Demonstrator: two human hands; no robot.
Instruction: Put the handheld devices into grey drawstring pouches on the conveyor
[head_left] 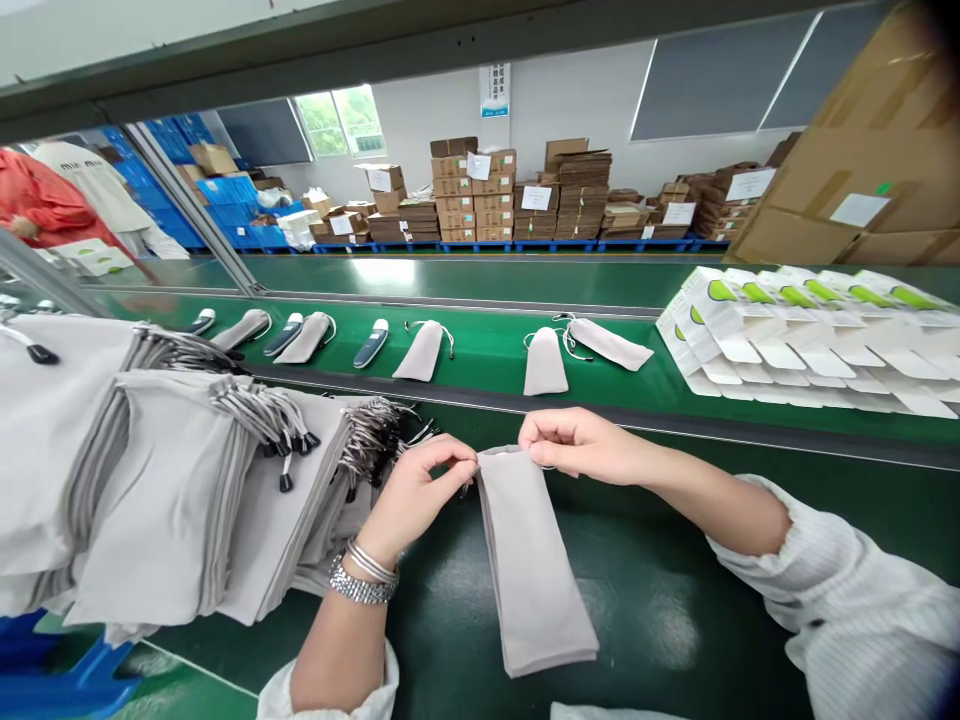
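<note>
A light grey drawstring pouch (532,560) hangs lengthwise over the green work surface, its mouth toward the far side. My left hand (420,490) pinches the left corner of that mouth between thumb and fingers. At the opposite corner, my right hand (577,445) grips the pouch with curled fingers. The mouth looks slightly parted; whether anything is inside cannot be seen. Left of my left hand lie thick stacks of similar flat pouches (157,490), with bunched cords and black cord ends.
Filled-looking pouches (420,350) and dark handheld devices (371,343) lie on the green conveyor belt (480,345) ahead. Folded white-and-green boxes (810,340) overlap at right, before a large carton (855,150). A metal post (191,210) stands left. A person in red (52,200) is at far left.
</note>
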